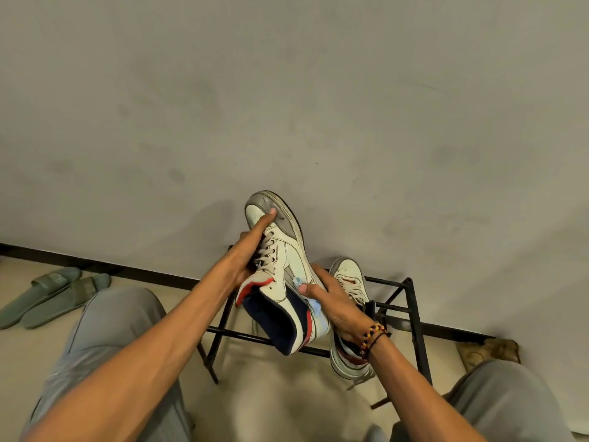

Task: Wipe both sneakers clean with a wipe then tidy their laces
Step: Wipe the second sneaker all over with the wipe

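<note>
Item: pair of grey-green slides [54, 293], on the floor at far left by the dark skirting; a raised mark sits on each strap, too blurred for me to read. Item: my left hand [245, 260], curled round the laced front of the raised sneaker [280, 269], thumb stretched up onto the grey toe cap, holding it tilted toe-up in the air above the black metal rack [411, 311]. Item: laces of this shoe, threaded and loose, not yet tidied. Item: pale blue wipe [314, 306], bunched under my right hand [334, 304], whose fingers pinch it and press it flat against the shoe's outer side panel near the red and navy collar. Item: second sneaker [349, 275], resting toe-up on the rack just behind my right hand, partly hidden by it. Progress, as I judge it: wiping of the first shoe is under way, scuffs remain on the toe cap; the second shoe's wipe and both sets of laces appear left to do. Brands: no logo or lettering legible on either shoe.
</note>
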